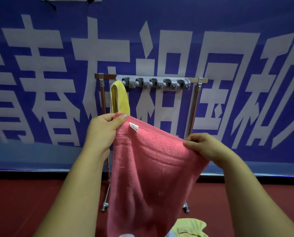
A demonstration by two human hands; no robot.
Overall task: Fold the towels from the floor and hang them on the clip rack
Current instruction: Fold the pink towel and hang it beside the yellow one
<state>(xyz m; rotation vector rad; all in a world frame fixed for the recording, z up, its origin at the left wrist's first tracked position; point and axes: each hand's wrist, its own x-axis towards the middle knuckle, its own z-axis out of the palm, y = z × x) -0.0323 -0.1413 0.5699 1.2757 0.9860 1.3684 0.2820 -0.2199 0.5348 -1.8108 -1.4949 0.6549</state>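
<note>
The person's left hand is pinching the upper corner of the pink towel between thumb and curled fingers, at about ten o'clock from the cloth's middle. At twelve o'clock from that hand, a folded yellow towel is hanging from the leftmost clip of the clip rack. The clips on its three o'clock side are showing nothing in them.

The pink towel is being held up in the air in front of the rack. Its top edge is slanting down toward four o'clock and the rest is draping loosely toward the floor. A small white label is sitting on the top hem near the left hand. The right hand is gripping the same edge at two o'clock from the cloth's middle, fingers curled over the hem. At five o'clock, a pale yellow-green towel is lying crumpled on the floor.

The terry cloth is looking soft, light and limp, so it will likely sag wherever unsupported. Corners and hem seem the surest places to hold it for folding.
</note>
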